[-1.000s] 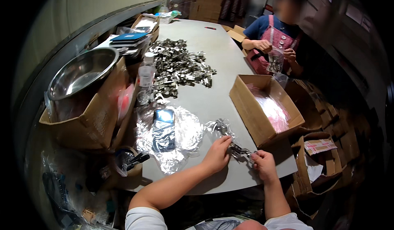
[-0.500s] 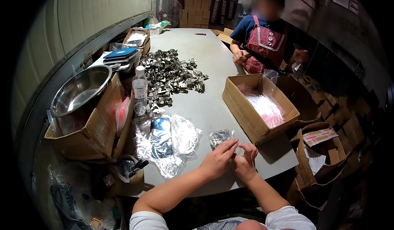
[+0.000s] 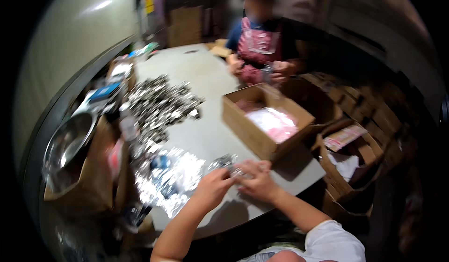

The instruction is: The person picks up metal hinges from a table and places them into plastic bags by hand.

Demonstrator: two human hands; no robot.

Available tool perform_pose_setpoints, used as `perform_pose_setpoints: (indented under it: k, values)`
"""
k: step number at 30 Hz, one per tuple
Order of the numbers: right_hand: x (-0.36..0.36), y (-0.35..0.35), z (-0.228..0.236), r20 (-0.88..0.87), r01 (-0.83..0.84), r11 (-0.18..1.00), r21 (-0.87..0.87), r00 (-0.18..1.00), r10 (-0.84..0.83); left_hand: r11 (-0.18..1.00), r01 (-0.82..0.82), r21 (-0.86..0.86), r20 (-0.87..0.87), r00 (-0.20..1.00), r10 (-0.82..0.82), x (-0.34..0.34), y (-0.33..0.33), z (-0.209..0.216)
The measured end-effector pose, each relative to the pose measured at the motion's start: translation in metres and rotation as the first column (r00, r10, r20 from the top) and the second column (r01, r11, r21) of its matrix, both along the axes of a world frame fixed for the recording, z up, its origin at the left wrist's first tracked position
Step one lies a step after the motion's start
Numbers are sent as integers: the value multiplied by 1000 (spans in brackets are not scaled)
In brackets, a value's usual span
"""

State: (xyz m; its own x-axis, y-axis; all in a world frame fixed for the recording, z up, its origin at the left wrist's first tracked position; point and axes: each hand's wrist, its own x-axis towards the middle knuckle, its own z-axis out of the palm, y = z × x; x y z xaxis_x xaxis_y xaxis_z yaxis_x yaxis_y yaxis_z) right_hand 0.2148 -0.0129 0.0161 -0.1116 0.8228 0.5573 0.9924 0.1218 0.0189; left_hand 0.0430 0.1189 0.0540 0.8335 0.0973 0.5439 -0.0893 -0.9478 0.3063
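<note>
My left hand (image 3: 215,185) is closed, its fingertips pinching the edge of a clear plastic bag (image 3: 237,170) over the near part of the table. From the other side my right hand (image 3: 258,181) grips the same bag, its fingers blurred by motion. Just beyond my left fingers lies a clear packet with shiny metal pieces (image 3: 223,161). Whether this packet and the plastic between my hands are joined is too smeared to tell. A large pile of metal clips (image 3: 161,104) spreads over the table farther left.
An open cardboard box (image 3: 245,130) of pinkish plastic bags stands right of my hands. Left are a phone on crumpled plastic (image 3: 187,171), a bottle (image 3: 127,124) and a steel bowl (image 3: 70,140) on a carton. Across the table, a co-worker in a checked apron (image 3: 255,47) handles something clear.
The view has swung, shifting the scene leftward. My hands have stayed close together; my right fingers now reach forward over the plastic. The co-worker's hands have come together.
</note>
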Motion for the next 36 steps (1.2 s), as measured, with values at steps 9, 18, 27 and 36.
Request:
perform_pose_setpoints:
  k: [9,18,27,36]
  values:
    - [-22,-13,60,-349,-216,959,186,897,270,902,170,-398,428,903,19,-8,-6,1]
    - [-45,-34,93,-497,-113,992,54,859,124,461,428,-777,508,859,59,-15,-25,3]
    - [-50,-29,100,-329,-191,969,155,915,233,862,205,-464,456,889,34,-19,-21,1]
    - [-55,-30,99,-243,-184,969,168,944,221,925,150,-349,499,865,48,-25,-34,17]
